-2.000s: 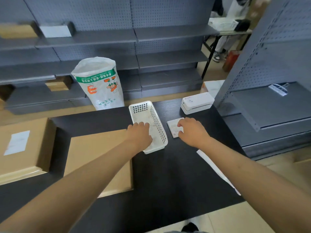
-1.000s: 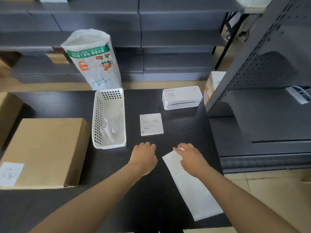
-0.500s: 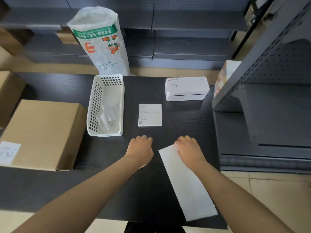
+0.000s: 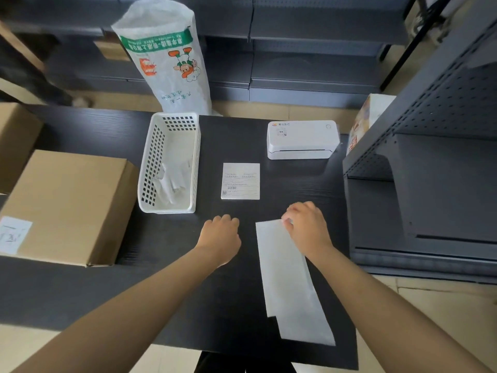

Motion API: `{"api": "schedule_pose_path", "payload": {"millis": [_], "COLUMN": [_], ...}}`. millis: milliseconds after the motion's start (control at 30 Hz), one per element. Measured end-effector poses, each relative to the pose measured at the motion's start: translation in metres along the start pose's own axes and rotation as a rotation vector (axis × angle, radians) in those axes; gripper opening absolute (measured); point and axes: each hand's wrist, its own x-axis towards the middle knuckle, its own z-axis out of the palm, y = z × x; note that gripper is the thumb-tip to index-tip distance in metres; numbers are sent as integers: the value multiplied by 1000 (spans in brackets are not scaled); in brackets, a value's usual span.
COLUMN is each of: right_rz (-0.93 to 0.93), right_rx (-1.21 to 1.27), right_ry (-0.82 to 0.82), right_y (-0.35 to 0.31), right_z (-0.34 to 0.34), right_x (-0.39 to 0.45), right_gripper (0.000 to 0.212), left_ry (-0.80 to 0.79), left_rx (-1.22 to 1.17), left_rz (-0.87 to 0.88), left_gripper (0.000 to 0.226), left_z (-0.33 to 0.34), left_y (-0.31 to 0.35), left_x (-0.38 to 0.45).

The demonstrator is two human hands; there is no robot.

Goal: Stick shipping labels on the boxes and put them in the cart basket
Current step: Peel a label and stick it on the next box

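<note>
While the right hand [image 4: 306, 230] curls over the far end of the long white backing strip [image 4: 289, 286] and seems to pinch its corner, the left hand [image 4: 222, 238] rests knuckles-up on the black counter [image 4: 236, 305], fingers curled under and holding nothing. The fingertips of both are tucked out of sight, so the pinch is unclear. Just beyond lie the printed shipping label [image 4: 240, 181], the white basket [image 4: 169, 164] and the label printer [image 4: 302, 139]; the cardboard box [image 4: 64, 205] sits well left, its sticker [image 4: 12, 234] cut off.
</note>
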Motion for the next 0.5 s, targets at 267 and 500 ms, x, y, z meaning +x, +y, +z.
{"api": "schedule_pose_path", "payload": {"millis": [267,500], "right_rz": [138,-29], "right_rx": [286,360], "right_ry": [316,329], "right_y": [-11,-27], "right_z": [-45,-59], "right_x": [27,11], "right_gripper": [13,22], "left_ry": [114,189], "left_rx": [-47,-29], "left_rz": [-39,-32], "left_gripper": [34,28], "left_z": [-35,-57], "left_y": [-8,-14], "left_x": [4,-5]}}
